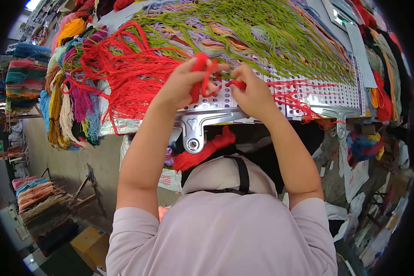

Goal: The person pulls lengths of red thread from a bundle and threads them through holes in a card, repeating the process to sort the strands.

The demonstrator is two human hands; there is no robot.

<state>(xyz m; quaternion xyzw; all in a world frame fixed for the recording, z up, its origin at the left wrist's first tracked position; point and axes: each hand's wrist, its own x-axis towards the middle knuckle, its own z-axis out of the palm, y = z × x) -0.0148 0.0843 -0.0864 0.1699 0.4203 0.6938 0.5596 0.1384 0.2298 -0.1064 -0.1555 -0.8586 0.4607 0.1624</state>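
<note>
My left hand [186,83] is closed around a bundle of red yarn [198,76], with a loop of it standing out by the fingers. Close by on the right, my right hand [249,92] pinches red strands, whose tails [299,94] trail off to the right. Both hands are over a white card with rows of purple-rimmed holes [329,94]. A large heap of loose red yarn [133,83] lies to the left of my left hand. Under my wrists, a metal bulldog clip [193,131] grips the card's near edge, and a second clip [339,117] sits at the right.
Green, lilac and peach strands [248,32] spread across the back of the card. Multicoloured skeins [69,87] hang over the table's left end. More yarn [384,73] hangs at the right. Red yarn [202,149] lies below the table edge near my lap. A cardboard box [89,246] stands on the floor.
</note>
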